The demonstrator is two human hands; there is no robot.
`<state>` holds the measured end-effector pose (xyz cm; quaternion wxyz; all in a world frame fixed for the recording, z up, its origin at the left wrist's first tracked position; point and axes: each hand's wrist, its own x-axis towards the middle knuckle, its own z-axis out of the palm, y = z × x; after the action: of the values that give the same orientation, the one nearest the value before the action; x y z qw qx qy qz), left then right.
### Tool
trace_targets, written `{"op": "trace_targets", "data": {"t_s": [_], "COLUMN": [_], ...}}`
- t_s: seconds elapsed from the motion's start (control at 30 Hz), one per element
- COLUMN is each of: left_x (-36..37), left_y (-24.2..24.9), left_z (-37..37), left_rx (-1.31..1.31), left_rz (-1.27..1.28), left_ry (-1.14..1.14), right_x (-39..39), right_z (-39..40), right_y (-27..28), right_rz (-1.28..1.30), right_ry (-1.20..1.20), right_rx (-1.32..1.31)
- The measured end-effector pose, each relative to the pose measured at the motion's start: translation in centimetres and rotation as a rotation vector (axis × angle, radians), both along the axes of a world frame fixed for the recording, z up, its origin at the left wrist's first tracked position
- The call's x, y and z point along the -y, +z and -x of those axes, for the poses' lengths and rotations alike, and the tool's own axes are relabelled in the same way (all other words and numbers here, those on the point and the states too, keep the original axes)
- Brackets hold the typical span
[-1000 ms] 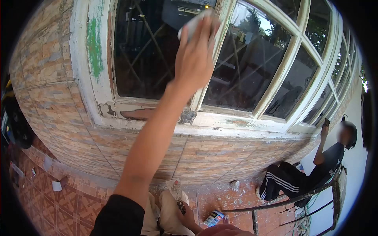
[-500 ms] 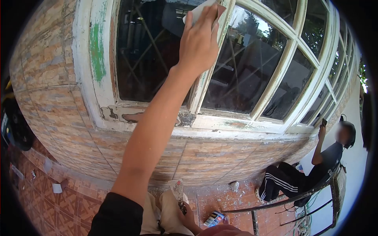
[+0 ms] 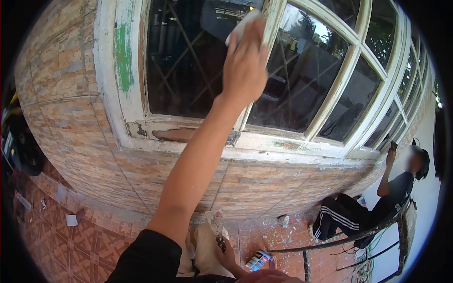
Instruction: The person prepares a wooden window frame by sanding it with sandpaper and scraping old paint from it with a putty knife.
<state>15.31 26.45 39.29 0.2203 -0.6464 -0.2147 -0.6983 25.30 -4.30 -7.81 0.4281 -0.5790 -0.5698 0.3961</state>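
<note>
My left hand [image 3: 245,70] reaches up to the white wooden window frame [image 3: 272,33], its fingers closed over a sheet of sandpaper [image 3: 244,27]. The sandpaper lies against the upright bar beside the dark glass; my fingers cover part of it. Low in the view, near my lap, my right hand [image 3: 227,254] grips the handle of a scraper [image 3: 215,222]. The scraper's broad, stained blade points up toward the wall. Paint on the frame is worn, with a green patch on the left post and bare, chipped wood along the bottom rail.
Stone-patterned tiles [image 3: 188,162] cover the wall below the window. A can [image 3: 257,260] stands on the red floor [image 3: 292,265] among paint flakes. At right, a seated person [image 3: 396,188] holds something dark up to the frame, behind a metal-framed piece [image 3: 403,240].
My left hand has moved slightly down and right in the view with the sandpaper, and is a little blurred. The whole view has shifted slightly. The scraper remains in my right hand.
</note>
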Motion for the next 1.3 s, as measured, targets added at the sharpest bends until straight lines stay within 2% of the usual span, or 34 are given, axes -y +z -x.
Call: {"op": "trace_targets", "data": {"t_s": [0.07,0.13,0.17,0.23,0.3,0.33,0.43,0.5,0.53,0.6,0.63,0.77,0.83,0.93,0.97,1.03,1.1,1.17,1.27,1.3], "left_x": [0.7,1.2,1.4,0.9,-0.5,0.3,0.0,1.1,0.8,2.1,2.2,0.7,0.7,2.1,2.5,3.0,1.7,1.0,0.7,1.0], "left_y": [-5.1,-8.9,-8.3,-3.5,3.9,6.3,2.6,-2.9,-5.9,-8.8,-9.0,-0.9,-1.6,-8.7,-9.0,-8.5,-4.1,0.2,0.4,-1.4], "left_z": [0.3,1.1,0.9,-0.2,0.3,-0.2,0.0,2.4,3.1,3.6,3.9,1.8,1.0,1.0,0.8,1.0,1.0,0.8,0.6,0.5], "left_rx": [-0.002,-0.102,-0.132,-0.048,-0.126,-0.133,-0.18,-0.324,-0.401,-0.469,-0.515,-0.333,-0.322,-0.29,-0.293,-0.343,-0.332,-0.308,-0.272,-0.28], "left_rz": [0.048,0.181,0.195,-0.002,-0.086,-0.023,-0.162,-0.036,0.007,0.095,0.182,0.01,0.005,0.207,0.211,0.201,0.174,-0.001,0.0,0.01], "left_ry": [-0.045,0.009,0.006,0.078,0.045,0.146,0.182,0.226,0.268,0.334,0.393,0.35,0.325,0.357,0.358,0.44,0.458,0.446,0.4,0.402], "right_x": [0.4,0.7,0.8,1.1,0.4,0.1,0.5,0.2,0.5,0.8,0.6,0.0,0.3,0.1,0.4,0.7,0.7,0.0,-0.2,0.0], "right_z": [-0.3,-0.3,-0.1,0.2,0.1,-0.1,0.1,0.0,-0.2,-0.6,-0.4,-0.4,-0.3,-0.6,-0.9,-0.6,-0.7,-0.5,-1.0,-1.0], "right_y": [-0.4,-0.8,-0.8,-0.5,-0.2,-0.4,-1.5,-1.5,-0.6,0.8,1.0,-0.7,-1.0,0.1,-0.1,-0.3,-0.6,-1.0,-1.4,-1.7], "right_rz": [0.011,0.034,0.024,0.018,-0.028,-0.036,-0.047,-0.028,0.079,0.085,0.09,-0.027,-0.016,0.051,0.056,0.021,-0.008,-0.048,-0.044,-0.024], "right_ry": [-0.023,-0.041,-0.059,-0.082,-0.049,-0.056,-0.057,-0.069,-0.052,-0.035,-0.028,-0.045,-0.06,-0.075,-0.073,-0.063,-0.059,-0.061,-0.063,-0.059], "right_rx": [0.026,0.032,0.05,0.076,0.056,0.049,0.035,0.042,0.057,0.016,-0.004,0.051,0.039,0.036,0.033,0.007,0.007,0.002,-0.011,-0.012]}}
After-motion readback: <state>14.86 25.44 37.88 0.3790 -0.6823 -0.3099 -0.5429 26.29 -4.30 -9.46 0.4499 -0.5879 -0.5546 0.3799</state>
